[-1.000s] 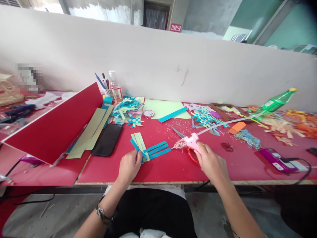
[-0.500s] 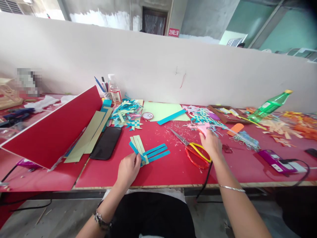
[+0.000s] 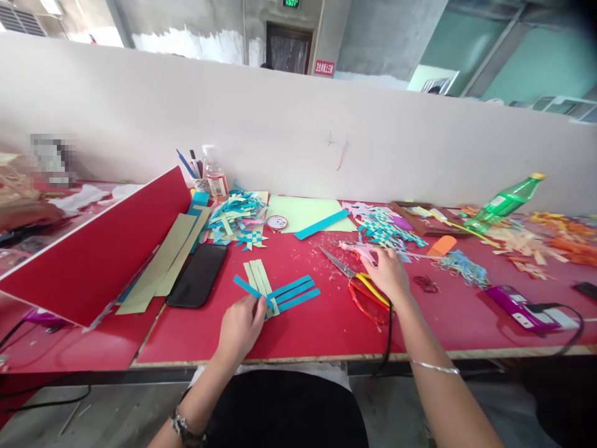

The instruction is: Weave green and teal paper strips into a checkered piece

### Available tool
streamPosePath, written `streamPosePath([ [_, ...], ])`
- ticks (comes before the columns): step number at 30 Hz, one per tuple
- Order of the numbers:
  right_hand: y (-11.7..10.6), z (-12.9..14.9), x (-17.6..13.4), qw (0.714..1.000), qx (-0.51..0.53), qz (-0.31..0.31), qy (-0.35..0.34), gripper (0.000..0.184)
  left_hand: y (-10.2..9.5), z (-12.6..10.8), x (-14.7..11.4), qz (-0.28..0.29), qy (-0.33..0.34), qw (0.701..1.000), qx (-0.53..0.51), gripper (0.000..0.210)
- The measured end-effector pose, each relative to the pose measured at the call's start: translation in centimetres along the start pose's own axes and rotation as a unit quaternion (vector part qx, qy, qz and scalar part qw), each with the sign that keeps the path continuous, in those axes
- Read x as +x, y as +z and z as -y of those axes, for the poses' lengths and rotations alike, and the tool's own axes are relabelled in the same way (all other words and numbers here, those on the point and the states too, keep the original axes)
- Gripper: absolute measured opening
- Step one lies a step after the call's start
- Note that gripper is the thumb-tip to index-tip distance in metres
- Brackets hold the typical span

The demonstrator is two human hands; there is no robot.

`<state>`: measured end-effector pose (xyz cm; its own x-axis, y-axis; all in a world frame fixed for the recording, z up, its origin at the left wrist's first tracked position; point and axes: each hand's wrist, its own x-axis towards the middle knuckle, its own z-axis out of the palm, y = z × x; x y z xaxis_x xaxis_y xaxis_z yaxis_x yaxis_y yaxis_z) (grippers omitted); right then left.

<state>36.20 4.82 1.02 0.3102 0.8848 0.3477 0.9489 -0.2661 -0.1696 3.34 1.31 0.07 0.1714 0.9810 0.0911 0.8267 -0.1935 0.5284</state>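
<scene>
My left hand [image 3: 241, 325] is closed, thumb and fingers pinching the crossing of some paper strips [image 3: 293, 291] on the red table. Blue strips fan out to the right from there, and pale green ones point away from me. My right hand [image 3: 390, 275] is wrapped round a pink glue gun [image 3: 364, 250], its nozzle toward the left. A translucent glue stick [image 3: 415, 254] extends from the gun's rear. Beneath and left of that hand lie scissors [image 3: 342, 264] with red and yellow handles, partly hidden by the hand and the gun's black cord [image 3: 388, 339].
A black phone [image 3: 198, 275] lies left of the strips, beside a leaning red board [image 3: 107, 249]. Paper scraps [image 3: 237, 208] and woven pieces [image 3: 385, 227] are piled behind. A green bottle [image 3: 506, 204] leans at right, near a purple power strip [image 3: 522, 306]. Someone's hand [image 3: 28, 213] shows at far left.
My right hand has brought the glue gun a little left and nearer, over the scissors. The left hand stays on the strips; one blue strip has swung flatter. Another person's hand appears at far left.
</scene>
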Motion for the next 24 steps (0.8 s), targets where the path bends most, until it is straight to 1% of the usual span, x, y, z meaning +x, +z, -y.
streamPosePath([
  [1, -0.5, 0.5, -0.5, 0.998, 0.042, -0.024, -0.034, 0.037, 0.0, -0.1, -0.1, 0.004, 0.008, 1.0, 0.003, 0.033],
  [2, -1.2, 1.2, -1.1, 0.992, 0.093, -0.035, -0.073, 0.032, 0.0, -0.1, -0.1, 0.008, 0.021, 1.0, 0.002, 0.031],
  [3, -1.8, 2.1, -1.9, 0.983, 0.145, -0.031, -0.107, 0.028, 0.0, -0.2, -0.2, 0.013, 0.036, 0.999, 0.0, 0.027],
  [5, -3.1, 4.4, -3.8, 0.965, 0.219, -0.011, -0.142, 0.023, 0.0, -0.3, -0.4, 0.019, 0.071, 0.997, 0.001, 0.02],
  [6, -3.7, 5.6, -4.8, 0.957, 0.24, 0.003, -0.165, 0.023, 0.0, -0.3, -0.6, 0.02, 0.087, 0.996, 0.009, 0.018],
  [8, -4.2, 7.9, -6.9, 0.939, 0.27, 0.008, -0.214, 0.024, 0.1, -0.1, -0.7, 0.019, 0.114, 0.993, 0.034, 0.015],
  [10, -3.9, 9.7, -8.7, 0.927, 0.262, 0.016, -0.267, 0.028, 0.3, 0.2, -0.8, 0.02, 0.136, 0.989, 0.051, 0.015],
  [12, -3.0, 10.8, -9.9, 0.925, 0.215, 0.028, -0.311, 0.03, 0.4, 0.5, -0.9, 0.022, 0.147, 0.987, 0.057, 0.016],
  [15, -1.4, 11.5, -10.8, 0.927, 0.143, 0.036, -0.344, 0.032, 0.6, 0.7, -0.8, 0.026, 0.157, 0.985, 0.059, 0.017],
  [17, -0.8, 11.7, -11.0, 0.925, 0.121, 0.046, -0.356, 0.032, 0.6, 0.8, -0.8, 0.026, 0.158, 0.985, 0.058, 0.018],
  [20, -0.6, 12.0, -11.3, 0.924, 0.111, 0.07, -0.36, 0.032, 0.6, 0.8, -0.9, 0.03, 0.158, 0.986, 0.049, 0.018],
  [24, -0.9, 11.8, -11.2, 0.933, 0.094, 0.082, -0.338, 0.03, 0.5, 0.7, -0.9, 0.035, 0.148, 0.988, 0.04, 0.019],
])
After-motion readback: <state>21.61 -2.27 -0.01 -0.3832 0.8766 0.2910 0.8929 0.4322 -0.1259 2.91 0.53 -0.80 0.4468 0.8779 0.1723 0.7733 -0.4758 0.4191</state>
